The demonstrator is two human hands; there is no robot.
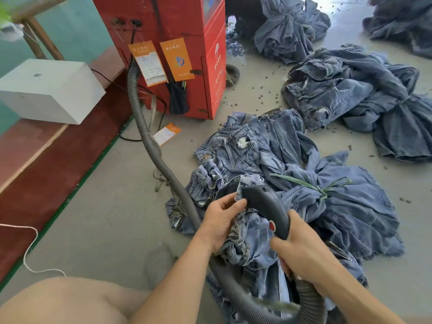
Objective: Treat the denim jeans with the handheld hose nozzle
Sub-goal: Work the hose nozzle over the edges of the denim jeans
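Head view, left to right. White box (50, 90) sits on a dark red ledge (46, 164) along the left edge; white cord (30, 249) trails on the floor below it. Red cabinet (187, 31) stands behind, with orange tags (163, 60) hanging on its front. Grey ribbed hose (149, 141) runs from the cabinet down across the concrete floor (105, 218) and loops round under the arms. Left hand (222, 220) pinches a fold of the jeans (250, 237) at the nozzle's tip. Nozzle (266, 206), dark grey with a red button, curves down onto that denim. Right hand (306, 251) is wrapped around the nozzle's handle. Jeans lie bundled on the floor just ahead, tied with green string (311, 184). More denim bundles (362, 94) lie further right and behind.
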